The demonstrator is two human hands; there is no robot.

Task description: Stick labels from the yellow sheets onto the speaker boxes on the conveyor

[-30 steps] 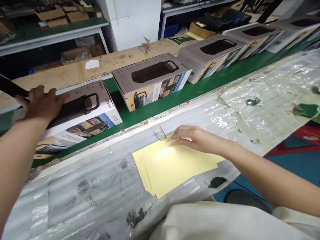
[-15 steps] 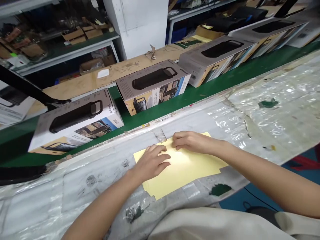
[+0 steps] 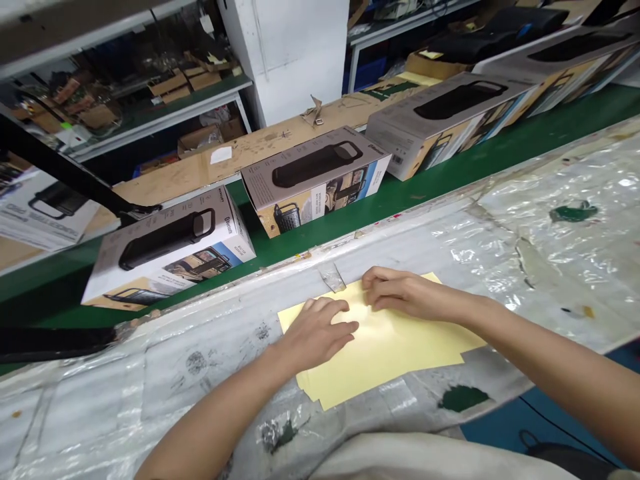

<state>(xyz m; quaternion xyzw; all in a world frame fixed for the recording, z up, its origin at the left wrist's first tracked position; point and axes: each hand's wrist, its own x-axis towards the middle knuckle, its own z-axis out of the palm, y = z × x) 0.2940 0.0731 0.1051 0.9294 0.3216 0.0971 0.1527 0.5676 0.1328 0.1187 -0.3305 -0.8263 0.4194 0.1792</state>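
A thin stack of yellow sheets (image 3: 395,353) lies on the plastic-covered table (image 3: 150,387) in front of me. My left hand (image 3: 315,330) rests flat on the stack's left part, fingers stretched out. My right hand (image 3: 400,293) is at the stack's far edge, fingers curled and pinching at the top sheet. A scrap of clear tape (image 3: 333,275) sticks up just beyond the sheets.
Behind the table runs a green conveyor belt (image 3: 450,170) carrying several printed speaker boxes, the nearest (image 3: 170,250) at left, another (image 3: 315,177) at centre, another (image 3: 450,117) at right. Cardboard-topped benches and shelves stand further back. A black bar (image 3: 55,340) lies at far left.
My left hand left the nearest box on the belt and came down flat onto the yellow sheets. The boxes have drifted right in view. My right hand stays at the stack's far edge.
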